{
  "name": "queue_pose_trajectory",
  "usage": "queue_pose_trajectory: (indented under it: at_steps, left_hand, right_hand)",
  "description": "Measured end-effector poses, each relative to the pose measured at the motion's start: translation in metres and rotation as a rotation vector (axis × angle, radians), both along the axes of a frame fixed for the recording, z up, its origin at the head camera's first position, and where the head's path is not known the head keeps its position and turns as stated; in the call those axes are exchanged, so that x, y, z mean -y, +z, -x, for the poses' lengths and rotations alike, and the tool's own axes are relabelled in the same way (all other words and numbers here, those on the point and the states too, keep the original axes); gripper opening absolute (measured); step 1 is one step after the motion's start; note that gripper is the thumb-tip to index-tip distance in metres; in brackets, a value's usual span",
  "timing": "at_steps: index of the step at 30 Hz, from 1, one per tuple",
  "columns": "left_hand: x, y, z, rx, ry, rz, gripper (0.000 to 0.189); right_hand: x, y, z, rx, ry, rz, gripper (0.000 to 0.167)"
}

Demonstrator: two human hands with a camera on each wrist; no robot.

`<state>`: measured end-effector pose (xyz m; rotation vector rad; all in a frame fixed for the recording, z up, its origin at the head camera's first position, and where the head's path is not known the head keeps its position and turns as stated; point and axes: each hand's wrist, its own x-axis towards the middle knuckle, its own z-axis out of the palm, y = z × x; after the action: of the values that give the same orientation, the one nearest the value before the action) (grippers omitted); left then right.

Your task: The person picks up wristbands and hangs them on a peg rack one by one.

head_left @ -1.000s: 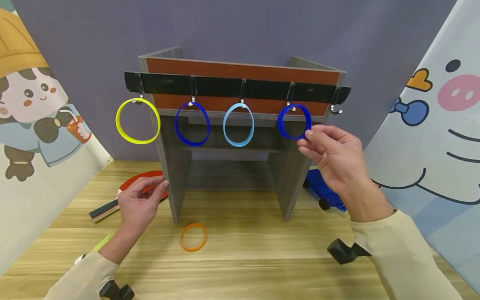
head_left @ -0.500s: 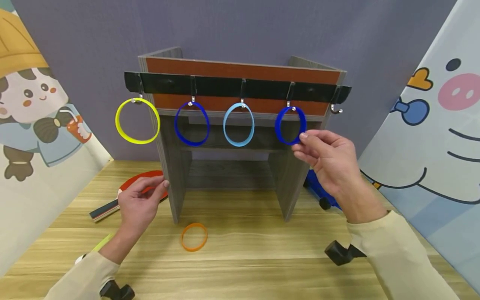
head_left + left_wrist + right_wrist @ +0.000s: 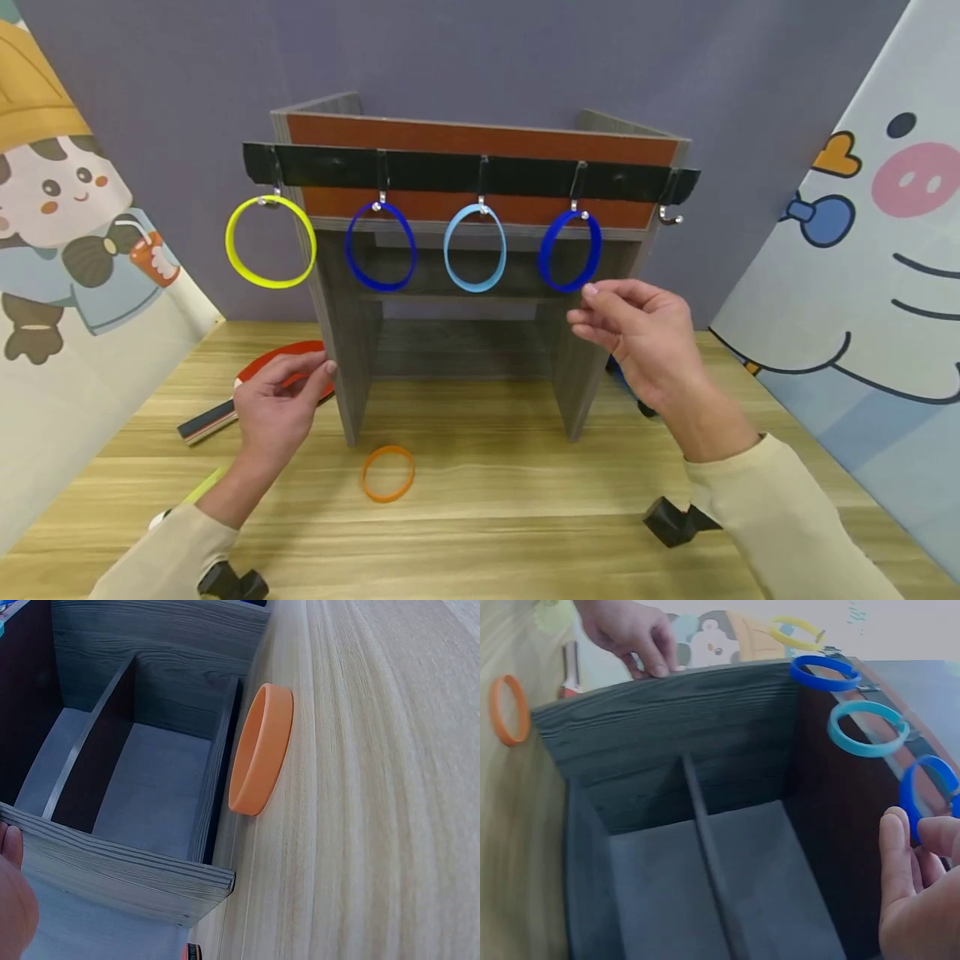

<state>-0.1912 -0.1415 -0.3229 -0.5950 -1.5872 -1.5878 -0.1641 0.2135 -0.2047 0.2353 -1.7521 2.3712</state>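
Observation:
A dark blue wristband (image 3: 570,250) hangs from the fourth hook of a black hook rail (image 3: 435,172). Just below its lower right edge, my right hand (image 3: 637,329) has thumb and fingers loosely bent; in the right wrist view the fingertips (image 3: 894,817) overlap the band, with a gap between them. Yellow (image 3: 271,286), dark blue (image 3: 380,286) and light blue (image 3: 476,287) wristbands hang from the other hooks to the left. My left hand (image 3: 281,404) touches the left side panel of the grey wooden shelf (image 3: 341,358), fingers bent at its front edge.
An orange wristband (image 3: 387,475) lies on the table before the shelf. A red table tennis bat (image 3: 210,421) lies behind my left hand. The rightmost hook (image 3: 670,217) holds nothing. A blue object (image 3: 626,383) is partly hidden behind my right hand.
The right-hand blue wristband has settled down and left to hang from its hook. My right hand has moved down and left and let go of it. My left hand stays put.

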Motion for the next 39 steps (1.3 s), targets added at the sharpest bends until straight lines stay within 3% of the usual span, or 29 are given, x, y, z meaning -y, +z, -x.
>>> queue_pose_trajectory:
  at_steps: [12,17,21,31,39]
  left_hand:
    - [0.002,-0.001,-0.001,0.005,0.013,-0.001,0.016]
    - [0.001,-0.001,-0.001,0.01,0.048,0.023,0.016]
    - [0.001,-0.001,-0.001,0.012,0.06,0.032,0.017]
    - [0.001,0.0,-0.001,0.009,0.058,0.038,0.017]
    - [0.001,-0.001,-0.001,0.013,0.038,0.024,0.017]
  right_hand:
    - [0.021,-0.039,-0.006,0.058,0.074,-0.205,0.012]
    - [0.034,-0.06,-0.007,0.09,0.118,-0.23,0.002]
    - [0.047,-0.08,-0.007,0.137,0.152,-0.238,0.004]
    - [0.084,-0.136,-0.011,0.216,0.293,-0.408,0.012]
    - [0.113,-0.163,-0.011,0.269,0.345,-0.478,0.013]
